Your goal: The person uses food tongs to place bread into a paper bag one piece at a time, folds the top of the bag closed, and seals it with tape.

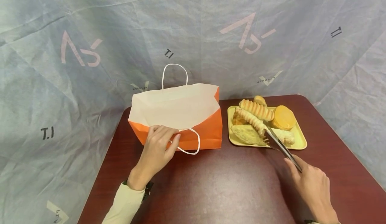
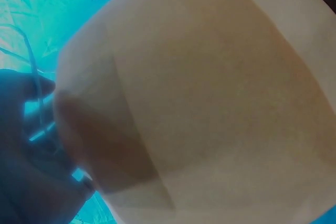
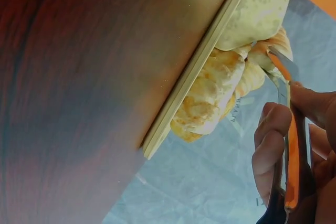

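An orange paper bag (image 1: 208,133) with a white inside stands with its mouth wide. My left hand (image 1: 156,148) holds its near rim, fingers over the edge and thumb in front beside the white handle (image 1: 198,140). In the left wrist view the bag's paper (image 2: 220,87) fills most of the picture. My right hand (image 1: 313,182) grips metal tongs (image 1: 281,146), which show an orange strip in the right wrist view. Their tips are at the near end of a long ridged bread roll (image 1: 251,118), lying on top of other breads in a yellow tray (image 1: 298,138).
Around that roll lie another ridged roll (image 1: 256,109), a flat greenish bread (image 1: 248,134), a round yellow bun (image 1: 284,117) and a pale bread (image 1: 284,136). Bag and tray stand on a dark red table (image 1: 223,183). Grey printed cloth (image 1: 193,33) hangs behind and at both sides.
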A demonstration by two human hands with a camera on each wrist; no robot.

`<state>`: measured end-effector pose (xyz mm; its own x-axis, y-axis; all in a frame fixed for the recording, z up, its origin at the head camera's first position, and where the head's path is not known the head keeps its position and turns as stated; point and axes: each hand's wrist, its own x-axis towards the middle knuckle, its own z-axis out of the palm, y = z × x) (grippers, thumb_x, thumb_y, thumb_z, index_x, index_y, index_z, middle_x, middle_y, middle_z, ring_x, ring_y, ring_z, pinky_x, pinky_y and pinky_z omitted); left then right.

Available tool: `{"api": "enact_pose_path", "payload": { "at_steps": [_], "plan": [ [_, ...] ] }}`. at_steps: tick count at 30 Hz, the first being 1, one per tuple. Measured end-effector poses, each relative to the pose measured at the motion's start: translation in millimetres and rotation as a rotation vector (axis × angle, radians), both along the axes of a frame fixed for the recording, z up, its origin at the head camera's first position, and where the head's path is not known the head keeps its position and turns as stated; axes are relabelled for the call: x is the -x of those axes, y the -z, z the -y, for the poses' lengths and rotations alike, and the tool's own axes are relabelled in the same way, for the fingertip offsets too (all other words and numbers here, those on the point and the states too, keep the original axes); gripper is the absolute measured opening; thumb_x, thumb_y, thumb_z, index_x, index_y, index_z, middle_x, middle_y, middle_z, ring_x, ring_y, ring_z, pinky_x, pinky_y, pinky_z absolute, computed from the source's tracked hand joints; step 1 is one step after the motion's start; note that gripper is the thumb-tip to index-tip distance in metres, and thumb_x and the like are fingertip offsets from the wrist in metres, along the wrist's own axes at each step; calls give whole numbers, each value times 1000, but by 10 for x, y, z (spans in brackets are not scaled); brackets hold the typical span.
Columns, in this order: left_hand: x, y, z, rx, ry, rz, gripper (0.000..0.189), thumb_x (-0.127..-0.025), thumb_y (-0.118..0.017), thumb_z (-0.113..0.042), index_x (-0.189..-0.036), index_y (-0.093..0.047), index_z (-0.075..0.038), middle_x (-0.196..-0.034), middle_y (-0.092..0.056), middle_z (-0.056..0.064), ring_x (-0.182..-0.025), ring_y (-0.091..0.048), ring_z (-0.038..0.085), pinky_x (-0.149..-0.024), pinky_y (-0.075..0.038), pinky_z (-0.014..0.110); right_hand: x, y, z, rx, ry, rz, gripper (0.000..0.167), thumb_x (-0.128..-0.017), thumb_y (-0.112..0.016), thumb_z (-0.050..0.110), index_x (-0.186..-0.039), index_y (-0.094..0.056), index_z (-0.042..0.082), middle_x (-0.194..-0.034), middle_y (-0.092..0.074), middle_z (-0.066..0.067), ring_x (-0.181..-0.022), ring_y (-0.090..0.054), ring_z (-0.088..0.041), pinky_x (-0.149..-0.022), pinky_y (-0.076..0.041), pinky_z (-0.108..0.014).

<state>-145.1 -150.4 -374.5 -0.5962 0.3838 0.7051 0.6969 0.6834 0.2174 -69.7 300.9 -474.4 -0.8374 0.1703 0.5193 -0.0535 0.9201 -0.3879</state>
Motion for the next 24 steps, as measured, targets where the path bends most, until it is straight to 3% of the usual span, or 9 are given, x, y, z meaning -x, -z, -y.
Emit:
{"api": "enact_pose_path", "payload": {
  "at_steps": [14, 24],
  "plan": [
    [-14, -12, -9, 0, -2, 2, 12, -94, -65, -16, -97, -72, -7, -89, -71, 4, -83, -63, 21, -86, -39, 42, -6, -58, 0, 23, -32, -98, 17, -86, -78, 22, -99, -74, 13, -51, -53, -6, -42, -43, -26, -39, -31, -50],
    [-22, 4, -11, -9, -2, 0, 12, -93, -65, -16, -97, -72, -7, -89, -71, 4, -84, -63, 21, -87, -40, 43, -21, -137, 9, 11, -66, -195, 24, -80, -82, 15, -101, -74, 8, -46, -49, -2, -42, -29, -11, -40, -27, -37]
  ]
}}
